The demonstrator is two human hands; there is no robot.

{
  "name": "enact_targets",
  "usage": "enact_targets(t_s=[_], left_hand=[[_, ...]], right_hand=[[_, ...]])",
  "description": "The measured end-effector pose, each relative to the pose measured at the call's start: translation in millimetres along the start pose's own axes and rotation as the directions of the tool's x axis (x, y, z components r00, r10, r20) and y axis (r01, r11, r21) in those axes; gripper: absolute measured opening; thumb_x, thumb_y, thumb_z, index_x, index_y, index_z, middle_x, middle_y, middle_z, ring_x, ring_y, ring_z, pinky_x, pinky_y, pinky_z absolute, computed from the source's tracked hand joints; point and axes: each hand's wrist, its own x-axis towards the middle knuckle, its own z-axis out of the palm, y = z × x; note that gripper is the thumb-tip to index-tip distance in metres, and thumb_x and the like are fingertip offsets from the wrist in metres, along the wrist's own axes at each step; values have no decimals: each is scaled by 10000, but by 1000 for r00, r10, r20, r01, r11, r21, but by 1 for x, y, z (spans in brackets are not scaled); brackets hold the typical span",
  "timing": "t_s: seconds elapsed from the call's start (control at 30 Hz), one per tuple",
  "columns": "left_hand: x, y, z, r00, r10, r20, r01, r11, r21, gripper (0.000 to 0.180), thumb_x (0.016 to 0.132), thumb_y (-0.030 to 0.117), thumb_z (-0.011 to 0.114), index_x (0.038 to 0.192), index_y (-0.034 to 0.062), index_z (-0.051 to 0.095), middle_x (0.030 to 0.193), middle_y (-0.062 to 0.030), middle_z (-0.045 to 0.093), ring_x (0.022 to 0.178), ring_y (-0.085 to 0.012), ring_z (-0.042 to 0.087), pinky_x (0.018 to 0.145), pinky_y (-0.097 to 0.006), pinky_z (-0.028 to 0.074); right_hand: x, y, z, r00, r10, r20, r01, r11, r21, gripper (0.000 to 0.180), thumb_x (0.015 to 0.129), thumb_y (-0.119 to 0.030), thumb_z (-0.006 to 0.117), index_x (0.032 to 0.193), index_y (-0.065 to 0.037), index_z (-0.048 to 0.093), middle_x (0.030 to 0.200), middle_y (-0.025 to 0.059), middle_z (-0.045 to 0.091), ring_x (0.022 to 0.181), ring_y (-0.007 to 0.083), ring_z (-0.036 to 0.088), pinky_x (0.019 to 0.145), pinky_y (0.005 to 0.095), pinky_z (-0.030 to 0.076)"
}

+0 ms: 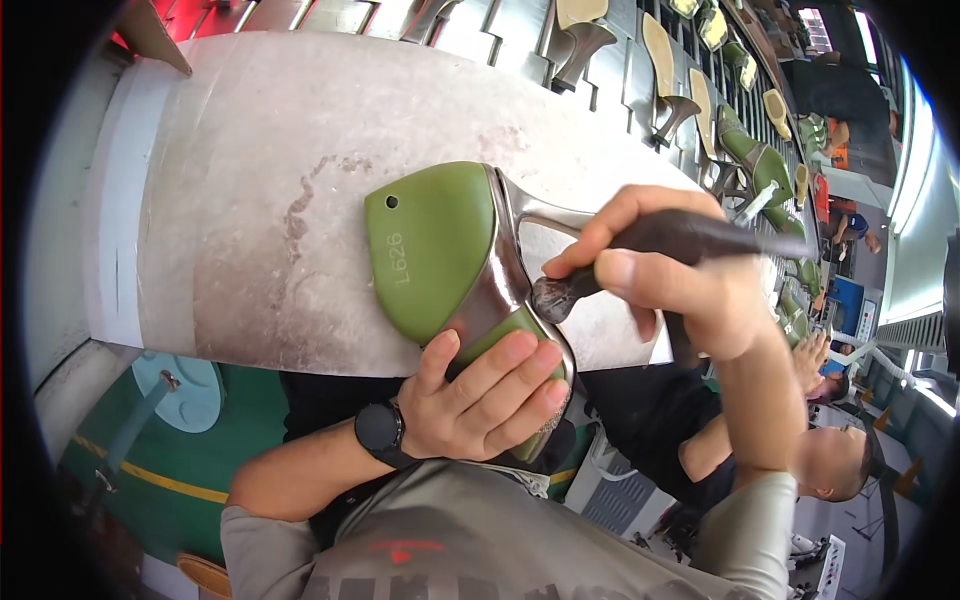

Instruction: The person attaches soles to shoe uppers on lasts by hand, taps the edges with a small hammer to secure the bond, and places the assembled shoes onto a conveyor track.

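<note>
A high-heeled shoe [492, 290] lies on its side on the worn, pale worktop, with shiny brown material stretched over a green last [432, 245]. Its slim heel [550, 212] points right, toward my right hand. My left hand [490, 395] is laid across the forepart, fingers close together over the shoe and thumb on its near edge, holding it steady. In my right hand [690, 285] is a dark round-headed tool [690, 236]. The fingers are closed round it, and its rounded end meets or nearly meets the shoe's edge by the arch; the other end is blurred.
Along the far side runs a slatted metal conveyor [515, 35] carrying tan heeled soles [660, 60] and more green lasts [750, 160]. Close on my right a co-worker [830, 460] is at work. A pale blue round stool [180, 392] stands lower left on the green floor.
</note>
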Motion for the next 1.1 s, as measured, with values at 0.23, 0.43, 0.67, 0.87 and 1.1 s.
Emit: enact_targets(t_s=[0.23,0.43,0.67,0.87,1.1], left_hand=[[4,-3,0,1000,15,5,-16,999,48,398,1068,290,612,1446,184,546,1467,-14,647,1417,-214,575,1280,-598,259],[-1,-3,3,1000,0,-11,1,1000,25,402,1065,291,608,1448,188,545,1452,-8,649,1399,-209,586,1291,-600,232],[-3,0,-4,1000,28,-8,-28,999,19,397,1051,299,630,1418,173,547,1428,-27,660,1400,-233,586,1281,-636,212],[-4,-9,-1,999,49,16,-49,998,29,467,1045,276,633,1477,141,517,1488,-131,622,1404,-309,590,1278,-626,222],[25,-34,-66,897,-396,-196,187,742,-644,712,1076,531,543,1511,-31,491,1557,-337,488,1521,-472,397,1233,-576,345]], right_hand=[[-35,34,-4,652,-424,-628,597,798,81,294,1070,-252,537,1157,16,623,1154,278,724,656,167,676,568,250,575],[-5,34,29,838,-239,-490,417,861,293,202,1009,-164,635,1001,37,653,972,203,772,578,174,656,564,274,562],[23,7,11,926,-202,-320,291,921,258,283,992,-239,661,996,39,707,899,172,776,580,158,657,554,259,524],[6,18,12,899,-321,-297,382,908,174,218,985,-196,716,998,21,724,894,128,772,636,134,678,584,267,550],[-47,106,7,746,-633,-205,22,332,-943,473,843,-40,738,1312,-41,686,1348,200,694,1177,407,673,1018,464,540]])
